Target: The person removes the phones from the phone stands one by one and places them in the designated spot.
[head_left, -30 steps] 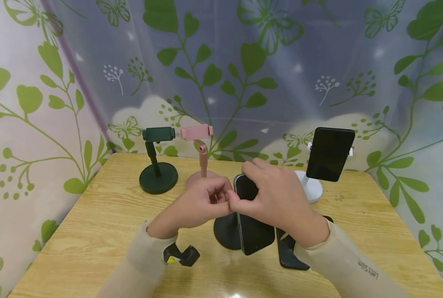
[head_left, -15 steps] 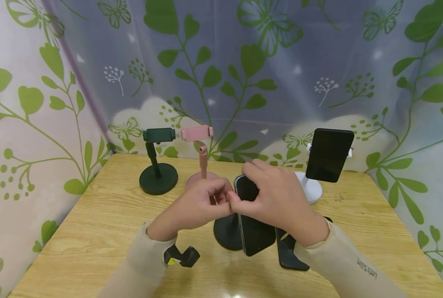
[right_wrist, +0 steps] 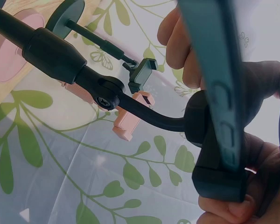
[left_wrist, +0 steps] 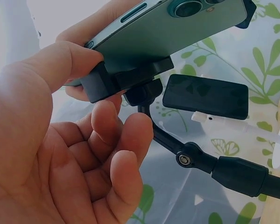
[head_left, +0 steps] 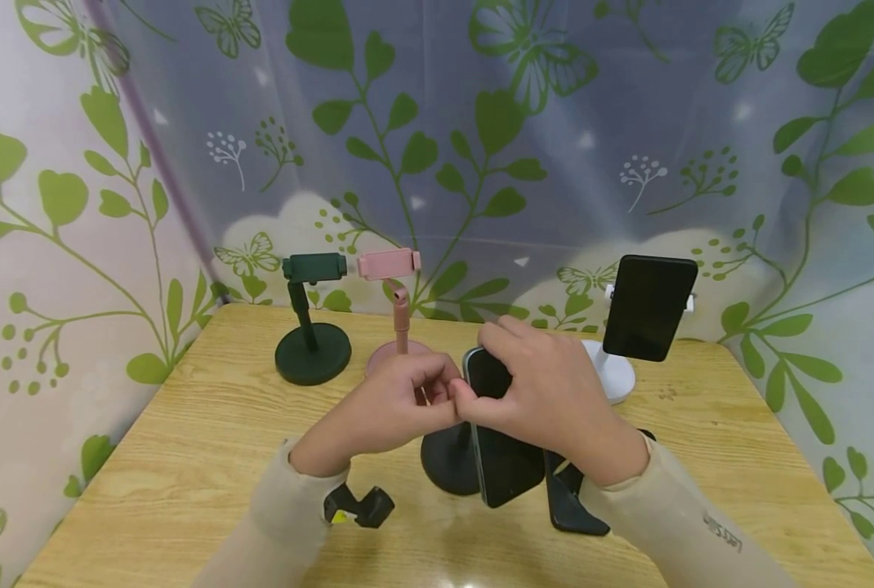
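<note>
Wood table (head_left: 209, 457), leafy cloth (head_left: 437, 65) behind. Phone (head_left: 506, 467) up against clamp (left_wrist: 142, 74) of black stand (head_left: 443, 467). Left hand (head_left: 400, 408) pinches clamp's end, likely to steady it; right hand (head_left: 547, 396) grips phone, maybe so it won't slip.

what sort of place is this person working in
Most likely a small indoor demonstration or filming corner, though that's a guess: a wood-grain table is backed and flanked by leaf-and-butterfly cloth, with several phone stands on it.

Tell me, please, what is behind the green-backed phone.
Behind the phone are a black clamp and jointed arm; the surface under the clamp cannot be seen.
</note>
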### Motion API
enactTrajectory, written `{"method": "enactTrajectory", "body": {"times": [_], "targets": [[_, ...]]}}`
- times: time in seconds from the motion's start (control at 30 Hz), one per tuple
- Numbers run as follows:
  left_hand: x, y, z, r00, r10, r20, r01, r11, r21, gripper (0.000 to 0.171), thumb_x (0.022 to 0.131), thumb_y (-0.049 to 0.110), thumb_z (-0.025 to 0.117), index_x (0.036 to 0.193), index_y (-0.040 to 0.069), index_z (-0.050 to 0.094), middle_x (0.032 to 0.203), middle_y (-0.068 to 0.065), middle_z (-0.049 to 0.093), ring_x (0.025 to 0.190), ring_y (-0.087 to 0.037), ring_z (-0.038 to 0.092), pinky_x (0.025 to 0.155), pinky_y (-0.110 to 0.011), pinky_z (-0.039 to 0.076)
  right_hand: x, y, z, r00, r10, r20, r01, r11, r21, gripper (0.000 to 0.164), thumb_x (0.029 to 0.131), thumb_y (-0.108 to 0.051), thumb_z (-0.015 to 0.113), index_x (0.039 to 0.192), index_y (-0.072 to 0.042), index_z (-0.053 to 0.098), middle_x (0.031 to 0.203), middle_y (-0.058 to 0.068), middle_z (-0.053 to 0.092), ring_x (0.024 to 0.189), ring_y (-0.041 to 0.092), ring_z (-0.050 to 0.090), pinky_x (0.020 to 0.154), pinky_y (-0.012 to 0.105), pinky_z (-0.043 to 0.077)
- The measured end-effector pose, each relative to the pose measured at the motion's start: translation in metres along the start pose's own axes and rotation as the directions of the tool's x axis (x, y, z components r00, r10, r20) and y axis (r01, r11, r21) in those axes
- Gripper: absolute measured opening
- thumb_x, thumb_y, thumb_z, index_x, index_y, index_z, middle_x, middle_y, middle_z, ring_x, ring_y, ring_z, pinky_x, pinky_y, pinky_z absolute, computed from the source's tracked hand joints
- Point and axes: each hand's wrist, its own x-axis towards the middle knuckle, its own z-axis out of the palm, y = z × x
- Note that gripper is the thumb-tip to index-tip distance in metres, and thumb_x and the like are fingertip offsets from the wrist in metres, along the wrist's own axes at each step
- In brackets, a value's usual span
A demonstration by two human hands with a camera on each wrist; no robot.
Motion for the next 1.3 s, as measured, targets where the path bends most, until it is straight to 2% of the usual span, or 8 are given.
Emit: {"method": "enactTrajectory", "body": {"times": [0.2,0.33,0.5,0.83,1.03,1.1,1.2,1.3], "targets": [[-0.001,0.001,0.001,1.000,0.006,-0.009,-0.005,1.000,0.020,0.012,0.094,0.008,0.068,0.090,0.019,0.067,0.080,0.004,0.059,0.067,-0.013,0.055,0.058,-0.027,0.049,0.000,0.000,0.001,1.000,-0.009,-0.011,0.009,1.000,0.003,0.033,0.083,-0.039,0.068,0.074,-0.018,0.044,0.068,-0.008,0.036,0.050,0.008,0.026,0.044,0.026,0.024],[-0.001,0.004,0.002,0.999,0.020,-0.026,-0.018,0.998,0.067,0.012,0.093,0.008,0.068,0.089,0.019,0.067,0.079,0.006,0.059,0.068,-0.011,0.055,0.059,-0.028,0.050,0.000,0.002,0.001,0.999,-0.027,-0.020,0.027,0.999,0.016,0.032,0.082,-0.039,0.068,0.074,-0.017,0.045,0.068,-0.008,0.036,0.050,0.007,0.024,0.044,0.025,0.022],[-0.002,0.009,0.002,1.000,0.005,-0.026,-0.002,0.994,0.109,0.010,0.092,0.009,0.065,0.088,0.017,0.067,0.077,0.006,0.058,0.067,-0.011,0.053,0.059,-0.028,0.048,0.000,0.004,0.002,0.998,-0.061,-0.029,0.062,0.998,0.022,0.032,0.082,-0.039,0.068,0.075,-0.017,0.046,0.067,-0.008,0.035,0.049,0.006,0.022,0.044,0.024,0.021],[0.001,0.006,0.006,0.999,-0.033,0.017,0.031,0.995,0.092,0.010,0.096,0.012,0.062,0.087,0.016,0.064,0.075,0.005,0.058,0.064,-0.013,0.052,0.059,-0.027,0.046,0.003,0.007,0.001,0.994,-0.105,-0.025,0.106,0.994,0.041,0.033,0.082,-0.037,0.068,0.074,-0.016,0.044,0.067,-0.007,0.034,0.050,0.006,0.017,0.045,0.023,0.016],[0.001,0.004,0.009,0.999,-0.043,0.016,0.041,0.997,0.068,0.009,0.099,0.016,0.063,0.089,0.017,0.063,0.076,0.004,0.057,0.065,-0.014,0.052,0.060,-0.028,0.045,0.001,0.014,-0.002,0.995,-0.099,-0.001,0.098,0.984,0.147,0.024,0.083,-0.034,0.069,0.081,-0.017,0.052,0.070,-0.008,0.040,0.052,0.005,0.025,0.046,0.024,0.023],[0.001,0.004,0.010,0.999,-0.036,0.011,0.035,0.997,0.067,0.011,0.100,0.020,0.065,0.089,0.017,0.062,0.075,0.004,0.057,0.064,-0.014,0.052,0.059,-0.028,0.045,-0.001,0.016,-0.003,0.995,-0.092,-0.025,0.095,0.975,0.198,0.020,0.083,-0.032,0.069,0.084,-0.017,0.055,0.072,-0.007,0.044,0.054,0.004,0.031,0.047,0.024,0.029],[0.001,0.005,0.011,1.000,-0.026,0.010,0.025,0.997,0.067,0.015,0.101,0.023,0.065,0.088,0.017,0.061,0.075,0.004,0.056,0.063,-0.014,0.051,0.057,-0.027,0.044,-0.006,0.018,-0.005,0.988,-0.087,-0.125,0.120,0.948,0.293,0.020,0.086,-0.033,0.067,0.084,-0.016,0.055,0.073,-0.005,0.045,0.055,0.006,0.034,0.049,0.023,0.031],[0.001,0.005,0.011,1.000,-0.026,0.007,0.025,0.997,0.071,0.017,0.101,0.024,0.066,0.087,0.017,0.059,0.075,0.004,0.055,0.064,-0.013,0.052,0.059,-0.027,0.045,-0.009,0.022,-0.006,0.958,-0.085,-0.274,0.192,0.900,0.390,0.032,0.095,-0.040,0.063,0.082,-0.012,0.053,0.071,-0.003,0.042,0.055,0.009,0.034,0.052,0.021,0.029]]}}
